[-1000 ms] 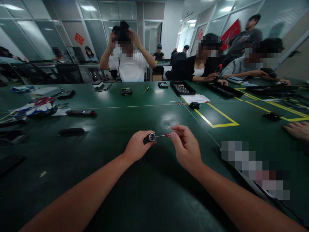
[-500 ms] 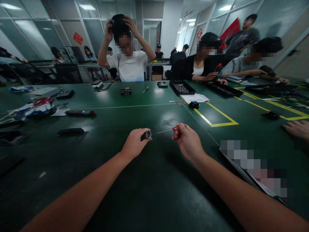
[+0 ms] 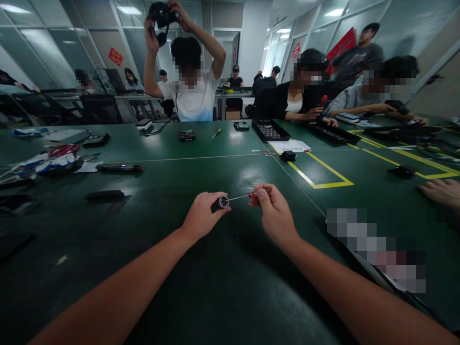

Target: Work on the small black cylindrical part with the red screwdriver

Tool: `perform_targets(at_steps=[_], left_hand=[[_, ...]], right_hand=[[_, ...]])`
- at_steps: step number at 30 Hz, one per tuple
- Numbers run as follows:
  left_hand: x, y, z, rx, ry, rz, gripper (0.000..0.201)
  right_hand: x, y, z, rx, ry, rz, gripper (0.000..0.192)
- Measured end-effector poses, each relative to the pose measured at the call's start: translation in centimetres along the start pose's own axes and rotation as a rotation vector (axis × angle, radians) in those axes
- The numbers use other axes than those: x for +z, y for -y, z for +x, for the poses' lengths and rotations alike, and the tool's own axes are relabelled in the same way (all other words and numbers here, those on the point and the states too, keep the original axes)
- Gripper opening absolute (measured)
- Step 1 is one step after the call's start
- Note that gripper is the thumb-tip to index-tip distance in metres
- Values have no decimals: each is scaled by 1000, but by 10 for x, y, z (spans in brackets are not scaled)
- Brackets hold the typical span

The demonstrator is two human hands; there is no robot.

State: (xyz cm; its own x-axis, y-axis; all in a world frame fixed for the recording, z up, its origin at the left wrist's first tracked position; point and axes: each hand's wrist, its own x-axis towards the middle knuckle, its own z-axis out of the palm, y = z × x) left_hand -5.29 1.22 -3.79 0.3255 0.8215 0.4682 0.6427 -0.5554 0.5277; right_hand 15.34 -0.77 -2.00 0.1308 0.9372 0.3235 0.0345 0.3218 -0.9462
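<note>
My left hand (image 3: 201, 213) is closed around a short dark cylinder (image 3: 223, 201) with a silvery ring at its open end. That round end faces toward the right and toward me. In my right hand (image 3: 275, 206) is a thin-shafted screwdriver (image 3: 237, 198) with a reddish handle, mostly covered by my fingers. The shaft points left, and its tip is at the cylinder's open end. Whether the tip touches the inside, I cannot tell. Both hands are above the green table (image 3: 201, 287).
Gloves (image 3: 59, 160), a dark pen-like tool (image 3: 120, 168) and a black bar (image 3: 105, 195) lie at left. Farther back are a yellow screwdriver (image 3: 216, 133) and a black tray (image 3: 270, 130). A person's hand (image 3: 440, 191) rests at right. Co-workers sit across the table.
My right hand has moved left, bringing the screwdriver tip to the cylinder's open end. My left hand has shifted slightly right. The person opposite has lifted black headgear off their head.
</note>
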Motion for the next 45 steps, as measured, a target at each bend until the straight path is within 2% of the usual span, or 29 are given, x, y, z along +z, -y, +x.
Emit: perform_targets(at_steps=[7, 13, 16, 19, 23, 26, 34, 36, 38, 40, 42, 45], left_hand=[[-1, -2, -1, 8, 4, 20, 32], [4, 2, -2, 50, 30, 8, 35], [4, 3, -2, 33, 20, 1, 35], [1, 1, -1, 4, 11, 2, 33], [0, -1, 0, -1, 11, 6, 32], [1, 0, -1, 19, 19, 0, 34], [2, -1, -1, 20, 36, 9, 34], [1, -3, -2, 8, 38, -4, 36], [0, -5, -2, 11, 27, -21, 37], [-2, -5, -1, 2, 16, -19, 38], [-3, -3, 0, -29, 31, 8, 36], [-4, 2, 2, -73, 68, 44, 34]], right_hand=[[-3, 11, -10, -68, 109, -110, 21], [-4, 21, -12, -136, 69, -225, 36], [-4, 18, -12, -166, 39, -261, 23], [-4, 15, -13, -206, 62, -275, 15], [-4, 20, -12, -200, 125, -359, 17], [-5, 23, -12, -198, 143, -393, 26], [-4, 15, -16, -203, 90, -297, 19], [-3, 13, -12, -161, 63, -262, 21], [-3, 9, -6, -57, -2, -136, 22], [-4, 3, 4, 135, -48, 107, 25], [-6, -5, 13, 317, -29, 285, 28], [-8, -15, 20, 372, -93, 323, 29]])
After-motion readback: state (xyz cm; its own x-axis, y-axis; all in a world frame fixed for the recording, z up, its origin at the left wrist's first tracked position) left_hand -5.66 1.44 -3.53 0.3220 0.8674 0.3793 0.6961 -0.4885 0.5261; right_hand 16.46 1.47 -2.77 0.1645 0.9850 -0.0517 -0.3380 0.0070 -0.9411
